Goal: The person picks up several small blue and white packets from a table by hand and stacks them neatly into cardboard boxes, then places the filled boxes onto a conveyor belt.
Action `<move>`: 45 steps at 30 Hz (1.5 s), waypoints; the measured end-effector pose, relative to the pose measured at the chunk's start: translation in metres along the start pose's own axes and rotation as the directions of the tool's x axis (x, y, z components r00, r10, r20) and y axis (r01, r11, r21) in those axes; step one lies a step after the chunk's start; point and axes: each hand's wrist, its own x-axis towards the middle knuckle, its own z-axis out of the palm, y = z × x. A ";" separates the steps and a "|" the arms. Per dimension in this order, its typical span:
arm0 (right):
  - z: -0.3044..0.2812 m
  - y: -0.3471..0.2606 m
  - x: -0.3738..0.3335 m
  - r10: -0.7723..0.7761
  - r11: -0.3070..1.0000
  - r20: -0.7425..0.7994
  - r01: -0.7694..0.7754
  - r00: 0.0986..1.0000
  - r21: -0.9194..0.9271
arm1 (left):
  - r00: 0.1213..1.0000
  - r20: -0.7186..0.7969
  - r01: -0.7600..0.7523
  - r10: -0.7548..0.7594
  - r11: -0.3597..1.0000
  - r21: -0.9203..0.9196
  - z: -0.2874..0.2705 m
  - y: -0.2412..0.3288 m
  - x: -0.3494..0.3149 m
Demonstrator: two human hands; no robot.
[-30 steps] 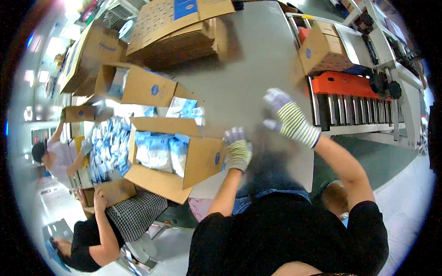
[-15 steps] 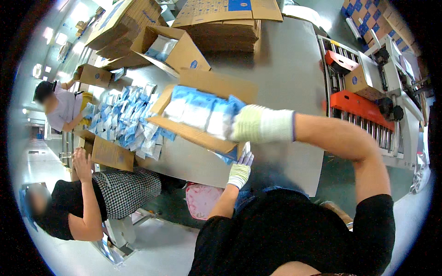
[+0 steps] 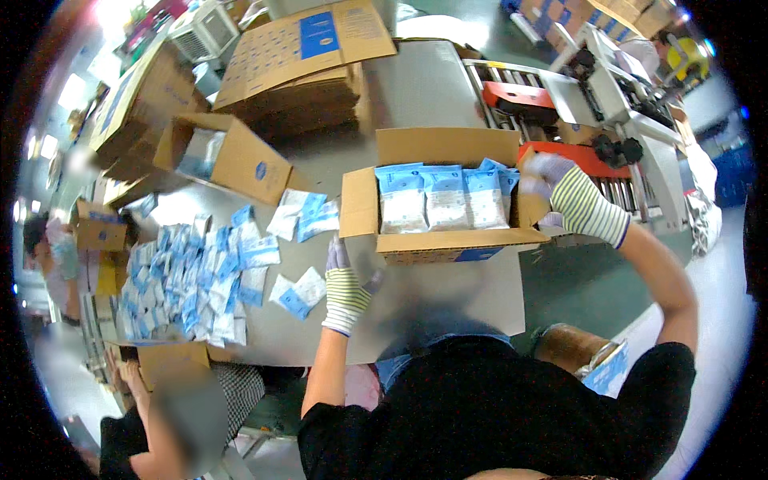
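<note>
An open cardboard box (image 3: 460,244) stands on the table before me, its flaps spread. Inside, blue-and-white packets (image 3: 425,200) stand upright in a row. My left hand (image 3: 346,296), in a striped glove, is open with fingers extended and thumb apart, by the box's left flap (image 3: 358,202). At the box's right end is my right hand (image 3: 588,204), also gloved, against or beside the right flap. Its fingers are blurred, so their grip is unclear. Loose packets (image 3: 298,293) lie left of my left hand, and more packets (image 3: 300,214) lie behind it.
A large heap of packets (image 3: 196,276) covers the table's left side. Behind it stand another open box (image 3: 248,164) and stacked flattened cartons (image 3: 288,96). A roller conveyor machine (image 3: 560,100) with red guides adjoins at right. Other people work along the left.
The box has gone from tilted to level, facing me, and sits farther right in view. My right hand has left the packets for the right flap. My left hand now lies left of the box.
</note>
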 end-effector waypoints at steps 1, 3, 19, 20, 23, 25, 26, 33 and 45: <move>-0.019 -0.012 0.001 0.246 0.960 -0.020 -0.241 0.969 0.145 | 0.991 -0.043 -0.132 0.128 0.986 -0.106 -0.011 0.017 0.009; 0.013 -0.004 -0.047 0.632 0.432 0.156 -0.512 0.759 0.742 | 0.955 -0.091 -0.296 0.282 0.925 -0.239 -0.011 0.052 0.031; 0.080 -0.034 0.011 0.348 0.871 0.124 -0.369 0.929 0.324 | 0.917 0.383 0.076 0.110 0.894 -0.441 -0.021 0.113 0.093; 0.089 -0.041 0.022 0.359 0.903 -0.059 -0.331 0.932 0.274 | 0.955 0.082 -0.270 0.284 0.952 -0.145 -0.013 0.112 0.100; 0.103 -0.054 0.017 0.392 0.917 -0.260 -0.352 0.882 0.188 | 0.789 -0.114 -0.540 0.604 0.770 0.341 -0.009 0.150 0.134; 0.100 -0.068 0.012 0.406 0.913 -0.296 -0.367 0.865 0.179 | 0.735 -0.075 -0.583 0.674 0.685 0.438 -0.007 0.162 0.148; 0.105 -0.074 0.009 0.427 0.903 -0.292 -0.388 0.856 0.183 | 0.782 -0.054 -0.543 0.621 0.722 0.429 0.000 0.160 0.152; 0.106 -0.094 0.005 0.342 0.890 -0.419 -0.433 0.841 -0.142 | 0.765 0.319 -0.632 0.559 0.745 0.212 -0.024 0.130 0.070; 0.106 -0.031 0.062 0.221 0.973 -0.228 -0.229 0.948 -0.006 | 0.994 -0.092 0.009 -0.058 0.886 -0.465 0.019 0.095 0.120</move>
